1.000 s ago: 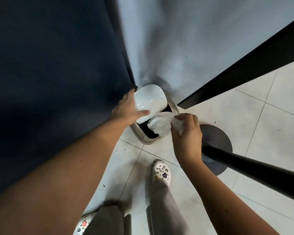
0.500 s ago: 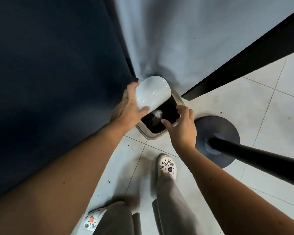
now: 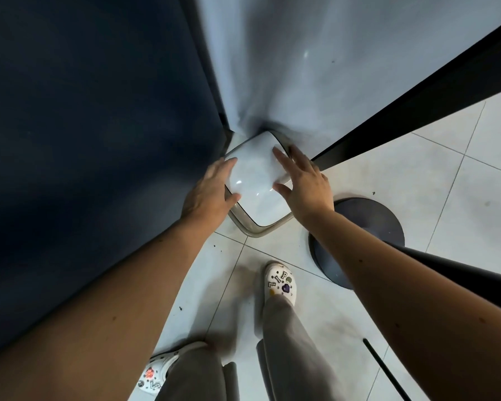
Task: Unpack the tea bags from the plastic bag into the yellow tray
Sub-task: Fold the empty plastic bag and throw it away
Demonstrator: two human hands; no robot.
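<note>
A small bin with a glossy white lid (image 3: 253, 178) and a beige rim (image 3: 252, 230) stands on the floor in the corner. The lid lies flat over the bin. My left hand (image 3: 211, 192) rests on the lid's left edge, thumb on top, fingers straight. My right hand (image 3: 304, 183) lies on the lid's right side with its fingers spread. The plastic bag, the tea bags and the yellow tray are out of sight.
A dark blue wall (image 3: 99, 140) rises on the left, a pale wall (image 3: 330, 68) behind the bin. A round dark stand base (image 3: 370, 224) with a black pole sits right of the bin. My feet in white clogs (image 3: 281, 282) stand on white floor tiles.
The crumpled white bag went from my right hand into the bin. The lid, held up by my left hand, has come down flat, and my right hand moved onto it.
</note>
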